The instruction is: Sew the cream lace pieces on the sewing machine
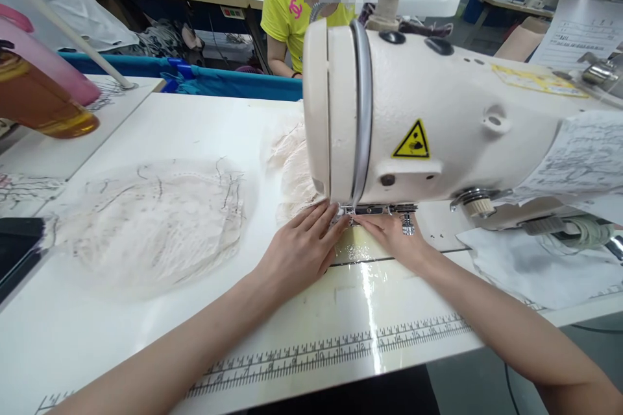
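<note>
A cream sewing machine [438, 123] stands on a white table [146, 311]. My left hand [299, 246] lies flat with fingers stretched toward the presser foot [372, 211], pressing a piece of pale lace fabric [292, 175] that runs under the machine head. My right hand [394, 237] rests just right of the foot, fingers together and pointing left, touching the fabric at the needle area. The needle itself is hidden by the machine head.
A heap of pale lace pieces [156, 220] lies at the left. A bottle of amber liquid [39, 104] stands far left. A printed ruler [331, 350] edges the table front. White cloth [535, 266] lies right. A person in a yellow shirt [287, 10] sits opposite.
</note>
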The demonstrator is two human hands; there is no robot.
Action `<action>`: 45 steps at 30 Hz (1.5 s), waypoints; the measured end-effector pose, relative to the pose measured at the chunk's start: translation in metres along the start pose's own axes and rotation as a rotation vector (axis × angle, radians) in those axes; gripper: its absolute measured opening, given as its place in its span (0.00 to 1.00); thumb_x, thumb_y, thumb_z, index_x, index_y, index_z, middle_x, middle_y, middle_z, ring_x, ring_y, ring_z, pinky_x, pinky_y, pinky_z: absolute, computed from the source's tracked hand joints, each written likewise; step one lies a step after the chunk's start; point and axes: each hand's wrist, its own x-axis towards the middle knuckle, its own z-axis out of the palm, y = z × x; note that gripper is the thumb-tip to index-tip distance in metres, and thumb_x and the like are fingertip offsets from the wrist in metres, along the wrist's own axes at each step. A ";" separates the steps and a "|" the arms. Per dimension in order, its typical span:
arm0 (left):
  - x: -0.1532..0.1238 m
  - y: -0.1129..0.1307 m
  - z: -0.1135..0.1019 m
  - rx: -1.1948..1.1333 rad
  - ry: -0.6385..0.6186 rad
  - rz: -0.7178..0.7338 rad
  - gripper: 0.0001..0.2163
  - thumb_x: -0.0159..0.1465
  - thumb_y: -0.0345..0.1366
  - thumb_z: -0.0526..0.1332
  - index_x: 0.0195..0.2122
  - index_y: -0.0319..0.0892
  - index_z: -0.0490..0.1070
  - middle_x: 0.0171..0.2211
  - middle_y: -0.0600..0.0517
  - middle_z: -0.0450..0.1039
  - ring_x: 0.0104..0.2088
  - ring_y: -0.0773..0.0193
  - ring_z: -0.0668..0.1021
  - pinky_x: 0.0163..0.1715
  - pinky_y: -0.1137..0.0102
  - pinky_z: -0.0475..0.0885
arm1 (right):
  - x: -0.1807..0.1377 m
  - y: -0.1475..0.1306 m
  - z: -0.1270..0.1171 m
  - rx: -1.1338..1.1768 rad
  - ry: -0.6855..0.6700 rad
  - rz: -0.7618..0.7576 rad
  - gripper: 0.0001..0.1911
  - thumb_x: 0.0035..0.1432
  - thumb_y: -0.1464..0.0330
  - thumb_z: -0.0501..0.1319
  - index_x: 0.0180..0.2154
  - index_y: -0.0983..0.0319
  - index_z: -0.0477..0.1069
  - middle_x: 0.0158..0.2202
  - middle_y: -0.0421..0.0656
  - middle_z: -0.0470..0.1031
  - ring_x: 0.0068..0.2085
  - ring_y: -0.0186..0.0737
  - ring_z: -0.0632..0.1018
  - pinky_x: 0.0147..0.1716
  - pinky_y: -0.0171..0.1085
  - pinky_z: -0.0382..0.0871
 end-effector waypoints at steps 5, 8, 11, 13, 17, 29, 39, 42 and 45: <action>0.003 0.004 -0.003 -0.008 0.049 0.032 0.16 0.66 0.28 0.52 0.54 0.37 0.68 0.51 0.43 0.73 0.53 0.53 0.74 0.53 0.57 0.71 | 0.001 0.000 -0.001 0.016 0.044 -0.006 0.14 0.65 0.68 0.52 0.47 0.52 0.72 0.38 0.40 0.78 0.39 0.36 0.78 0.39 0.39 0.73; 0.002 0.005 -0.004 -0.005 0.047 0.082 0.18 0.65 0.22 0.51 0.54 0.35 0.69 0.51 0.43 0.73 0.51 0.55 0.75 0.53 0.60 0.72 | -0.004 0.000 -0.001 -0.057 0.086 -0.035 0.14 0.64 0.68 0.53 0.48 0.52 0.71 0.41 0.40 0.78 0.39 0.36 0.77 0.41 0.40 0.72; 0.000 0.005 -0.003 0.046 0.079 0.091 0.16 0.65 0.24 0.51 0.51 0.31 0.70 0.50 0.40 0.74 0.51 0.53 0.75 0.53 0.59 0.72 | -0.009 -0.001 0.000 -0.133 0.106 -0.048 0.12 0.64 0.67 0.55 0.46 0.54 0.73 0.42 0.42 0.78 0.39 0.37 0.77 0.45 0.43 0.69; 0.000 0.004 -0.002 0.074 0.085 0.064 0.16 0.65 0.28 0.52 0.50 0.28 0.70 0.50 0.38 0.73 0.51 0.50 0.75 0.53 0.58 0.71 | -0.011 -0.003 0.002 -0.159 0.120 -0.047 0.12 0.64 0.64 0.55 0.45 0.55 0.74 0.40 0.42 0.79 0.39 0.38 0.77 0.46 0.45 0.68; 0.001 0.003 -0.002 0.077 0.023 0.032 0.17 0.66 0.30 0.50 0.54 0.31 0.68 0.53 0.41 0.71 0.53 0.49 0.74 0.55 0.55 0.69 | -0.013 -0.006 0.005 -0.171 0.119 -0.021 0.14 0.65 0.60 0.53 0.44 0.56 0.75 0.35 0.41 0.78 0.36 0.37 0.77 0.47 0.45 0.65; 0.003 0.002 -0.005 0.090 0.011 0.021 0.17 0.66 0.31 0.50 0.53 0.35 0.70 0.53 0.46 0.72 0.54 0.52 0.73 0.58 0.56 0.66 | -0.012 -0.007 0.000 -0.104 -0.055 0.077 0.16 0.65 0.59 0.53 0.50 0.51 0.72 0.42 0.42 0.78 0.42 0.41 0.77 0.47 0.45 0.67; 0.005 0.005 -0.003 0.092 -0.031 -0.039 0.19 0.64 0.32 0.50 0.54 0.32 0.68 0.53 0.42 0.71 0.57 0.50 0.70 0.59 0.55 0.63 | -0.008 -0.012 -0.004 -0.163 -0.106 0.074 0.20 0.67 0.57 0.47 0.54 0.52 0.68 0.43 0.44 0.78 0.50 0.47 0.75 0.49 0.50 0.66; 0.005 0.005 -0.003 0.080 -0.053 -0.061 0.20 0.64 0.33 0.50 0.55 0.32 0.67 0.54 0.42 0.71 0.58 0.50 0.69 0.60 0.56 0.62 | -0.009 -0.013 -0.002 -0.203 -0.077 0.053 0.20 0.67 0.57 0.48 0.55 0.53 0.67 0.45 0.45 0.77 0.49 0.47 0.75 0.46 0.49 0.67; 0.005 0.006 -0.004 0.083 -0.063 -0.078 0.21 0.63 0.33 0.50 0.56 0.33 0.67 0.55 0.42 0.70 0.58 0.50 0.69 0.60 0.56 0.62 | -0.009 -0.010 0.001 -0.194 -0.020 0.061 0.18 0.67 0.58 0.49 0.53 0.52 0.68 0.48 0.43 0.76 0.47 0.45 0.76 0.44 0.46 0.67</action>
